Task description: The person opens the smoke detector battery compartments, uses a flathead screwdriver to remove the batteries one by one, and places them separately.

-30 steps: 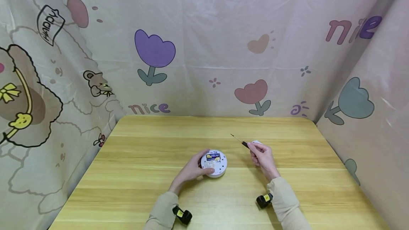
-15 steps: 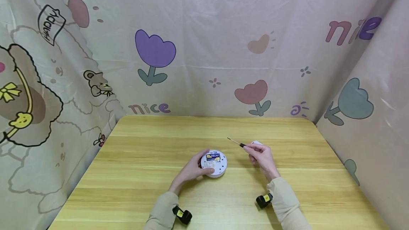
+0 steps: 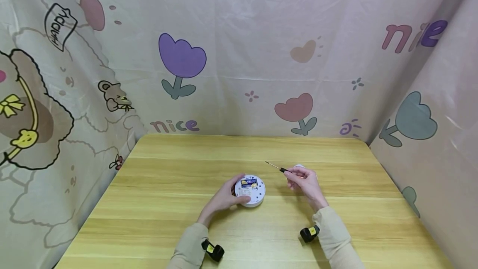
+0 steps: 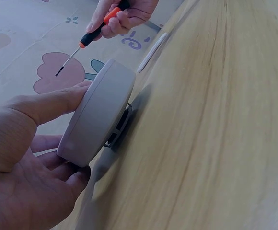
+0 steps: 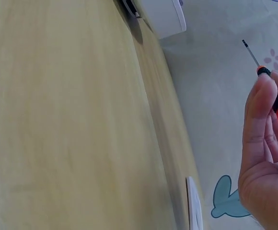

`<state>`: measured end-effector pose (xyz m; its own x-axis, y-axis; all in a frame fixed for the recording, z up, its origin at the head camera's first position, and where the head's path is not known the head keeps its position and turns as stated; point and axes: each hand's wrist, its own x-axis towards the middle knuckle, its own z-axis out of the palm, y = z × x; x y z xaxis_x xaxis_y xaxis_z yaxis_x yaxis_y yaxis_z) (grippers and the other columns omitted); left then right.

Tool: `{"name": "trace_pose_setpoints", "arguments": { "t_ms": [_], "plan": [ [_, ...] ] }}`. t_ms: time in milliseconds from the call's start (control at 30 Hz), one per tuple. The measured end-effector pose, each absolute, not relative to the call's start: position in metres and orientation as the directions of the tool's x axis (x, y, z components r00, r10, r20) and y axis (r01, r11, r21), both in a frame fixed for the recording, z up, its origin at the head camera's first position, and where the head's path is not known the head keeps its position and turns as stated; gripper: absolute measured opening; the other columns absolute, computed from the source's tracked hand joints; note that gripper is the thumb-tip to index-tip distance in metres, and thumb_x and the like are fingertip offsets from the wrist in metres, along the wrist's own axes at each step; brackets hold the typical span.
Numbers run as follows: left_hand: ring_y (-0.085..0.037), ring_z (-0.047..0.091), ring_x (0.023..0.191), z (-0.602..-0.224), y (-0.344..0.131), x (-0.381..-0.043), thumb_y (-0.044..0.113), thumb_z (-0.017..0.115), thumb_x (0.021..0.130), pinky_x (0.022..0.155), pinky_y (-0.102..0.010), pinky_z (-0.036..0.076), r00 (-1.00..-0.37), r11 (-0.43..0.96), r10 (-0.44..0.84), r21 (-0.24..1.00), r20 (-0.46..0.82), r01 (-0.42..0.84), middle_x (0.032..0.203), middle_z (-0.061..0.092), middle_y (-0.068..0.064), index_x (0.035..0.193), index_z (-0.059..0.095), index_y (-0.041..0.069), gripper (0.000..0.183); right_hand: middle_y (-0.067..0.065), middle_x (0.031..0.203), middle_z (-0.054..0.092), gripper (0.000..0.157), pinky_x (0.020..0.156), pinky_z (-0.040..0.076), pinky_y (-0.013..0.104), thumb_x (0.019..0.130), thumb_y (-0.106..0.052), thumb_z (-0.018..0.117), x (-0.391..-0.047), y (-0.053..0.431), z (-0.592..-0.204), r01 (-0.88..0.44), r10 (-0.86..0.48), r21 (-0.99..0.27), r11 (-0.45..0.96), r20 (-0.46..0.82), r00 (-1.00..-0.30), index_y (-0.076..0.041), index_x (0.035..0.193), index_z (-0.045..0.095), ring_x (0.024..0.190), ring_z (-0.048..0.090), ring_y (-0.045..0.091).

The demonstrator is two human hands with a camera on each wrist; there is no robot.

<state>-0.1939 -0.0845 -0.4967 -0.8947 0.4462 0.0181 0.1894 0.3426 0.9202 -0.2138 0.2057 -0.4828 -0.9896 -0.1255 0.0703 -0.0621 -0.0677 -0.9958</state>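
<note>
Round white device (image 3: pixel 254 193): around the middle of the wooden table (image 3: pixel 160 186), gripped at the left of the rim, printed face turned up toward the head view.
Device face: blue-and-yellow label (image 3: pixel 249 183) toward the far side; small dark marks near the right edge, too small to identify as holes or screws.
Device underside: black bracket-like part (image 4: pixel 123 120) facing the table; impossible to tell whether touching or just above.
Left hand (image 3: pixel 225 196): spread to the breadth of the rim, thumb laid on the face, fingers curled round and under the edge.
Right hand (image 3: pixel 307 182): curled around the orange-and-black screwdriver (image 4: pixel 90 38), thumb and forefinger pinching near the shaft, remaining fingers bent in at the handle.
Screwdriver tip (image 4: pixel 59 71): in the air, apart from the device, beyond and to the right in the head view, pointing leftward and away from the person.
White flat piece (image 4: pixel 152 52): lying on the table near the right hand, mostly hidden behind that hand in the head view.
Step in hand, by judgement: device steadied, screwdriver readied, tip not yet on the face.
Next move, by judgement: calls for swinging the tip over the face, angling the shaft downward, lining up with a chosen mark, and firm left-hand support against slipping.
</note>
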Motion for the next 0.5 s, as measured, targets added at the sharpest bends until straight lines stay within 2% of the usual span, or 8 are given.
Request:
{"name": "trace_pose_setpoints", "arguments": {
  "t_ms": [233, 400, 500],
  "plan": [
    [-0.03, 0.034, 0.13, -0.4958, -0.0844, -0.1946, 0.029, 0.073, 0.072, 0.11, -0.045, 0.026, -0.891, 0.337, 0.453, 0.921, 0.023, 0.195, 0.142, 0.033, -0.015, 0.14, 0.025, 0.006, 0.086, -0.003, 0.066, 0.063, 0.036, 0.04, 0.047, 0.024, 0.076, -0.017, 0.069, -0.213, 0.2055, -0.4784, -0.073, -0.139, -0.997, -0.015, 0.074, -0.988, 0.006, 0.101, 0.057, 0.048, 0.054, 0.009],
    [-0.03, 0.033, 0.131, -0.4939, -0.0843, -0.1939, 0.028, 0.073, 0.072, 0.11, -0.045, 0.026, -0.89, 0.328, 0.455, 0.926, 0.017, 0.185, 0.143, 0.032, -0.016, 0.14, 0.024, 0.005, 0.086, 0.0, 0.061, 0.06, 0.03, 0.038, 0.045, 0.023, 0.08, -0.02, 0.065, -0.2134, 0.205, -0.4778, -0.076, -0.141, -0.997, 0.024, 0.072, -0.987, 0.003, 0.098, 0.059, 0.046, 0.052, 0.008],
    [-0.031, 0.032, 0.131, -0.4939, -0.0844, -0.1938, 0.027, 0.072, 0.073, 0.11, -0.045, 0.025, -0.889, 0.323, 0.457, 0.928, 0.017, 0.183, 0.143, 0.031, -0.017, 0.14, 0.025, 0.005, 0.085, 0.001, 0.059, 0.059, 0.026, 0.038, 0.046, 0.025, 0.081, -0.021, 0.065, -0.2138, 0.2051, -0.4757, -0.105, -0.143, -0.989, 0.108, 0.089, -0.986, 0.0, 0.095, 0.062, 0.046, 0.052, 0.009]
  ]
}}
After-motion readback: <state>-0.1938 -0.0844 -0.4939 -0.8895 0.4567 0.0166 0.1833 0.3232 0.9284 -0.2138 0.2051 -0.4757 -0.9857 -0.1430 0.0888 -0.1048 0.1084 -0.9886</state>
